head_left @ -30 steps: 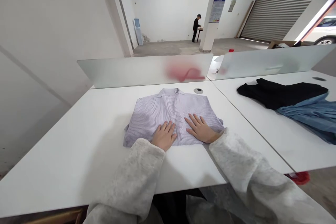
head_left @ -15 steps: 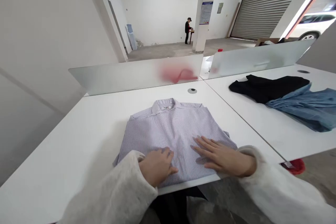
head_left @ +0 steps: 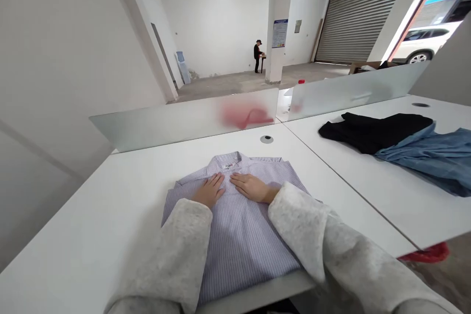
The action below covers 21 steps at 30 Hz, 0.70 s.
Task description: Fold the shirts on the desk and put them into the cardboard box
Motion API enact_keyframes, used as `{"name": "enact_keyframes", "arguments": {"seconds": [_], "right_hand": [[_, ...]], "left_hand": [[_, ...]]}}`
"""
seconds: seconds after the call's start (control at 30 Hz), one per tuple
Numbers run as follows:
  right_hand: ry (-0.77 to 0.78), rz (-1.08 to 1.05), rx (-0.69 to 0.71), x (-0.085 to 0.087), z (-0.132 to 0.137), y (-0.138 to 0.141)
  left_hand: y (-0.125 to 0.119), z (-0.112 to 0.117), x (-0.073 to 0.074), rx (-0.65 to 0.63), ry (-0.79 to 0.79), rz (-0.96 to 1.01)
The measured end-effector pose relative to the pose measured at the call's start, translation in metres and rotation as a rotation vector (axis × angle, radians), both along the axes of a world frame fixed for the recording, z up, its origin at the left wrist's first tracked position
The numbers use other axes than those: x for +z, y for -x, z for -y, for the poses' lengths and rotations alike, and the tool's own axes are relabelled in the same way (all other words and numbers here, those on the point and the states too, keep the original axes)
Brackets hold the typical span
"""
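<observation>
A striped button-up shirt [head_left: 243, 235] lies spread on the white table, its collar pointing away from me and its lower part near the table's front edge. My left hand [head_left: 210, 190] rests flat on the cloth just below the left side of the collar, fingers stretched out. Just below the collar's right side lies my right hand [head_left: 250, 187], also flat with its fingers extended. Neither hand grips the fabric. Parts of the shirt's sides are hidden under my light grey sleeves.
Black clothing [head_left: 375, 130] and blue denim [head_left: 434, 157] lie on the adjoining table to the right. A frosted divider [head_left: 176, 122] stands along the back edge, near a round cable hole [head_left: 267, 139]. Far off, a person [head_left: 257, 56] stands at a small table.
Both hands have moved up the shirt from its lower part to just below the collar and come closer together. The camera view has tilted slightly upward.
</observation>
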State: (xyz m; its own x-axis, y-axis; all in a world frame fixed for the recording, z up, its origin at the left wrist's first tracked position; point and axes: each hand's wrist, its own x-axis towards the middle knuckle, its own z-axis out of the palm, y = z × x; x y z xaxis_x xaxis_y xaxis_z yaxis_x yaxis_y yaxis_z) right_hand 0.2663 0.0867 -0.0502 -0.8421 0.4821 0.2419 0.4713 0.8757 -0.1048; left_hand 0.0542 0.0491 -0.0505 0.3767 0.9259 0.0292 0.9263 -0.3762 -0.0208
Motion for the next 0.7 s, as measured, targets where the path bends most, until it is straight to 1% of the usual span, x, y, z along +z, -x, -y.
{"name": "enact_keyframes", "arguments": {"seconds": [0.07, 0.17, 0.23, 0.3, 0.33, 0.37, 0.43, 0.5, 0.53, 0.57, 0.63, 0.7], "right_hand": [[0.013, -0.026, -0.08, -0.011, -0.009, -0.007], [0.052, -0.009, -0.226, -0.015, -0.02, -0.018], [0.077, 0.014, -0.305, -0.015, -0.026, -0.022], [0.074, 0.019, -0.349, -0.015, -0.03, -0.023], [0.059, 0.006, -0.356, -0.014, -0.031, -0.023], [0.037, -0.022, -0.35, -0.013, -0.031, -0.023], [-0.009, -0.113, -0.292, -0.01, -0.029, -0.022], [-0.035, -0.19, -0.195, -0.008, -0.025, -0.022], [-0.039, -0.206, -0.155, -0.008, -0.024, -0.021], [-0.038, -0.203, -0.133, -0.008, -0.023, -0.02], [-0.034, -0.155, -0.143, -0.009, -0.021, -0.018], [-0.03, -0.078, -0.184, -0.008, -0.022, -0.016]], "left_hand": [[0.012, -0.002, -0.009, 0.066, 0.003, 0.021], [0.027, -0.007, -0.018, 0.172, -0.039, 0.053], [0.034, -0.011, -0.02, 0.27, -0.09, 0.074], [0.039, -0.014, -0.019, 0.343, -0.168, 0.108], [0.04, -0.014, -0.017, 0.337, -0.218, 0.131], [0.04, -0.013, -0.014, 0.296, -0.27, 0.158], [0.036, -0.009, -0.009, 0.138, -0.34, 0.21], [0.029, -0.004, -0.007, -0.051, -0.312, 0.232], [0.025, -0.002, -0.007, -0.119, -0.279, 0.233], [0.021, -0.002, -0.008, -0.159, -0.247, 0.23], [0.018, -0.003, -0.012, -0.171, -0.197, 0.216], [0.018, -0.008, -0.014, -0.126, -0.145, 0.183]]}}
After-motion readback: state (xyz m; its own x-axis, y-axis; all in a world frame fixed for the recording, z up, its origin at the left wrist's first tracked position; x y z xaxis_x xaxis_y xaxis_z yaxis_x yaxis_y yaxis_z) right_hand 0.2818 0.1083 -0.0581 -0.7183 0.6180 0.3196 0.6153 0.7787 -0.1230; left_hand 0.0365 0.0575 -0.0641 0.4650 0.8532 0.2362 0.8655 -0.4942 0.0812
